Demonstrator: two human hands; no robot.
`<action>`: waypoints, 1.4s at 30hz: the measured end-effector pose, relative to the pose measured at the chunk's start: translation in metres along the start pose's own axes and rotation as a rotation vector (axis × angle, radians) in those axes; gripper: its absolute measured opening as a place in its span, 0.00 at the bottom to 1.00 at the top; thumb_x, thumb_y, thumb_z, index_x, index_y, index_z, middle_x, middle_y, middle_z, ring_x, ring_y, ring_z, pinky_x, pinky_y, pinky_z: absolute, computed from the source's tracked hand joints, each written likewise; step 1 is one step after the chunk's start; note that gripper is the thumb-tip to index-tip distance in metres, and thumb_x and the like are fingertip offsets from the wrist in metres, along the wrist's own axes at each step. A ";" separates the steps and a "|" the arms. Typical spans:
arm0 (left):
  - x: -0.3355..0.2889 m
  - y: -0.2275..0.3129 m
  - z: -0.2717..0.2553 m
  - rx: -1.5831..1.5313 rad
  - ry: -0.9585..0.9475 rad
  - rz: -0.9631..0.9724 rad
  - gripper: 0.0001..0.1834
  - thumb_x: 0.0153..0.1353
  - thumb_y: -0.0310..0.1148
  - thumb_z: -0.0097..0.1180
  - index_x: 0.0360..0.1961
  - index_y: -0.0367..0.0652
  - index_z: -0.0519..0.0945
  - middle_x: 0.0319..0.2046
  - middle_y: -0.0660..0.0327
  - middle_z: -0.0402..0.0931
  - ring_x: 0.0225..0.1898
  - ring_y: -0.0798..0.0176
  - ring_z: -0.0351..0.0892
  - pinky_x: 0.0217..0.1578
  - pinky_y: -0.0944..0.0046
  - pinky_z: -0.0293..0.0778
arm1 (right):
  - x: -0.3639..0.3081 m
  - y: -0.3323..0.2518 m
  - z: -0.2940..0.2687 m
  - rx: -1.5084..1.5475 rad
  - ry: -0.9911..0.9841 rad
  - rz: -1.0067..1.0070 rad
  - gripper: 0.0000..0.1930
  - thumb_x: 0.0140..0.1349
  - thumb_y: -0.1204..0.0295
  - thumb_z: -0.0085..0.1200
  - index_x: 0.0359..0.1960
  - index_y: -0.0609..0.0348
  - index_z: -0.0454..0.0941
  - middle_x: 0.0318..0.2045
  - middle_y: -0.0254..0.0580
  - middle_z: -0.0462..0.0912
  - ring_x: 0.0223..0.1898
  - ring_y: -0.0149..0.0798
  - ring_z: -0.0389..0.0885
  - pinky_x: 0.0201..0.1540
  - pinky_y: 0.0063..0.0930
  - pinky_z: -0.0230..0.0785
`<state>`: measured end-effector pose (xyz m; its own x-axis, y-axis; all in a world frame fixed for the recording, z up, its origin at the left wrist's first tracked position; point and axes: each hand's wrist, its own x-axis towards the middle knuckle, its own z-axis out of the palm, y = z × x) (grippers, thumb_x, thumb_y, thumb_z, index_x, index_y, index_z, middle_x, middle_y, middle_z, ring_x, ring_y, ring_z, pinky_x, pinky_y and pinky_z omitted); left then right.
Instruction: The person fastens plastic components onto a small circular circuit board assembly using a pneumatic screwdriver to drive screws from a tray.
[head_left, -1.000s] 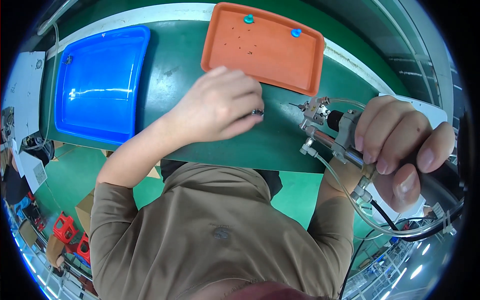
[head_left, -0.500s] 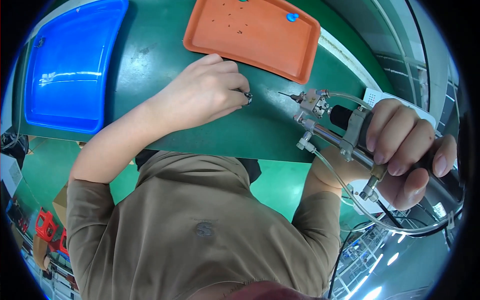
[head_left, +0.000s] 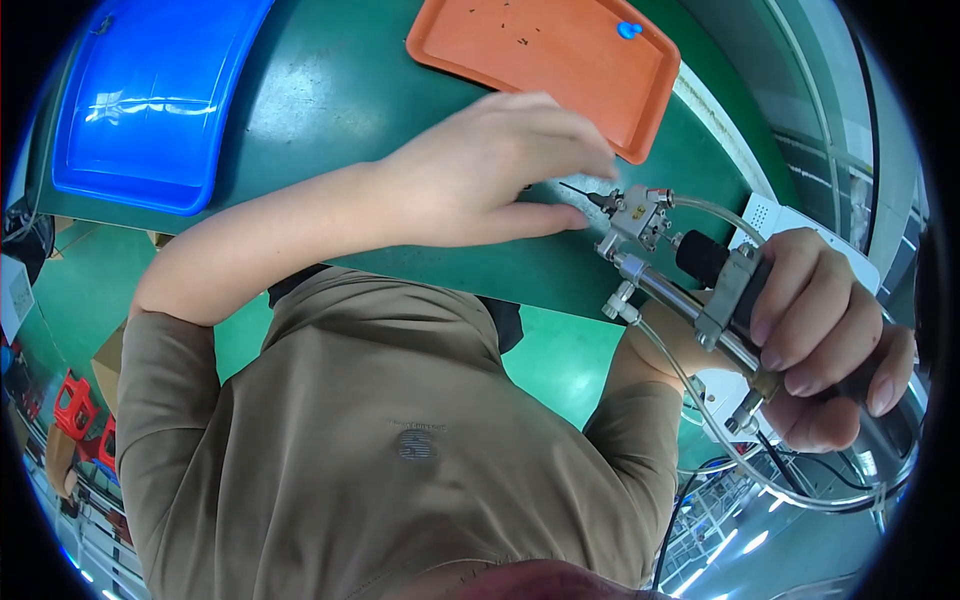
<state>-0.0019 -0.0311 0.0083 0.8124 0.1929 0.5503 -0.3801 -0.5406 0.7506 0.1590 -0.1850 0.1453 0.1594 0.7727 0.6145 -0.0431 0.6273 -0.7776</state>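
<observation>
My left hand [head_left: 490, 170] reaches over the green table toward the dispensing valve, its thumb and fingers spread apart. A small dark thing [head_left: 527, 187] shows in the gap between thumb and fingers; I cannot make out what it is or whether it touches the hand. The fingertips are close to the thin dark needle at the valve's front end. My right hand [head_left: 825, 325] is wrapped round the metal-and-black dispensing valve [head_left: 640, 215], which has clear hoses and fittings on it. Its needle points left, toward my left hand.
An orange tray [head_left: 560, 75] at the far side holds several tiny dark pieces and a blue piece [head_left: 629, 30]. A blue tray [head_left: 140, 130] stands at the left on the green table [head_left: 330, 95]. A clear hose [head_left: 690, 390] loops below the valve. A white box [head_left: 845, 245] sits beyond my right hand.
My left hand has moved right toward the needle and opened from its pinch on a small metal part. My right hand and the valve have shifted slightly lower in view, still gripped.
</observation>
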 end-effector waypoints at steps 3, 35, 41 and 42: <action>0.008 0.006 -0.004 -0.169 -0.195 -0.059 0.09 0.60 0.28 0.67 0.40 0.38 0.84 0.40 0.58 0.83 0.45 0.52 0.80 0.49 0.54 0.74 | 0.000 -0.004 0.001 0.061 -0.030 -0.054 0.15 0.65 0.60 0.67 0.47 0.49 0.80 0.25 0.26 0.81 0.24 0.25 0.79 0.32 0.20 0.70; 0.021 0.003 -0.012 0.265 0.138 -0.064 0.23 0.58 0.20 0.62 0.57 0.44 0.80 0.55 0.58 0.81 0.61 0.50 0.77 0.61 0.53 0.72 | -0.008 -0.055 -0.019 -0.101 0.046 -0.042 0.13 0.65 0.57 0.64 0.42 0.47 0.78 0.25 0.22 0.77 0.26 0.26 0.76 0.35 0.22 0.67; 0.007 -0.024 -0.040 0.360 -0.056 0.016 0.15 0.53 0.19 0.62 0.43 0.43 0.84 0.45 0.58 0.81 0.50 0.50 0.79 0.52 0.52 0.73 | -0.003 -0.032 -0.020 -0.126 -0.100 0.121 0.14 0.66 0.61 0.67 0.48 0.47 0.77 0.27 0.25 0.78 0.27 0.26 0.77 0.33 0.22 0.67; 0.006 -0.025 -0.041 0.319 -0.148 -0.003 0.15 0.52 0.18 0.61 0.42 0.43 0.83 0.43 0.59 0.81 0.47 0.51 0.79 0.49 0.53 0.73 | -0.002 -0.033 -0.020 -0.122 -0.068 0.165 0.14 0.66 0.62 0.66 0.48 0.46 0.77 0.27 0.25 0.78 0.27 0.26 0.77 0.33 0.22 0.67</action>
<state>-0.0054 0.0174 0.0079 0.8773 0.0868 0.4721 -0.2396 -0.7731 0.5873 0.1796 -0.2095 0.1671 0.0927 0.8712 0.4821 0.0573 0.4787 -0.8761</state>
